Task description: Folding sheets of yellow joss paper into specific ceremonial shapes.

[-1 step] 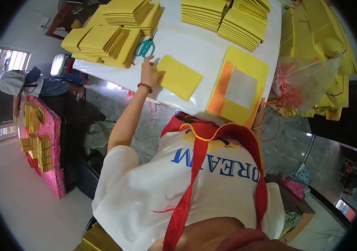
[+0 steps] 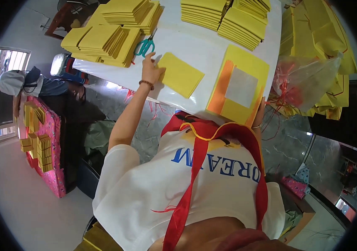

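The worker's left hand (image 2: pixel 150 69) is partly open at the upper middle of the frame, index finger stretched toward the green-handled scissors (image 2: pixel 144 47) and thumb out at the left corner of a flat piece of yellow paper (image 2: pixel 181 75). I can't tell whether the thumb presses on it; the hand has not closed around anything. That paper lies flat on the white table (image 2: pixel 184 44), just above the middle of the frame.

To its right, near the table's front edge, sits a yellow pad (image 2: pixel 248 58) with orange bands along two sides and a pale grey rectangle between them. The right hand (image 2: pixel 259 113) is at the pad's lower right side; most of it is hidden from me, so I can't tell how far its fingers are bent or whether they grip.

Folded yellow stacks (image 2: pixel 103 41) fill the upper left, and more yellow bundles (image 2: pixel 239 29) stand at the top centre. A clear plastic bag (image 2: pixel 312 81) with red string hangs at the right. Over at the left, another person in a pale cap (image 2: pixel 11 83) is beside a pink-covered table (image 2: pixel 56 171).
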The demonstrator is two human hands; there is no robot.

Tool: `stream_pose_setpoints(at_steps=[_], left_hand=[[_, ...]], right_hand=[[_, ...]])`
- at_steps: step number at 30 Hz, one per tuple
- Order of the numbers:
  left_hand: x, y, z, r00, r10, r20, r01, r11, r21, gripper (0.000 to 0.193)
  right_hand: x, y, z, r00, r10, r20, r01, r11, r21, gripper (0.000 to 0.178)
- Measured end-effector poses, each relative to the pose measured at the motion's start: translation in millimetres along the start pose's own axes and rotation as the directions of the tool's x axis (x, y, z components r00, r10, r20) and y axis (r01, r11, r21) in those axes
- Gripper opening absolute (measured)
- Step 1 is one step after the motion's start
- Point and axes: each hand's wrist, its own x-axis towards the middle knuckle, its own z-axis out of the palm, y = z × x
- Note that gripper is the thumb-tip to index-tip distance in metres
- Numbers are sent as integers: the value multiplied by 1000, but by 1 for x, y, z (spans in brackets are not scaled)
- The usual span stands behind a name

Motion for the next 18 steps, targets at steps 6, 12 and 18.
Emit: stream_pose_setpoints(at_steps=[6, 12, 18], left_hand=[[60, -4, 37, 984, -37, -173, 29, 998, -50, 61], [106, -7, 64, 977, -93, -193, 59, 983, -177, 52], [138, -2, 84, 991, -91, -100, 74, 984, -160, 48]], right_hand=[[-4, -3, 4, 999, 4, -38, -5, 999, -51, 46], [-6, -5, 2, 998, 41, -40, -43, 998, -46, 47], [-8, -5, 5, 999, -7, -46, 7, 1000, -3, 44]])
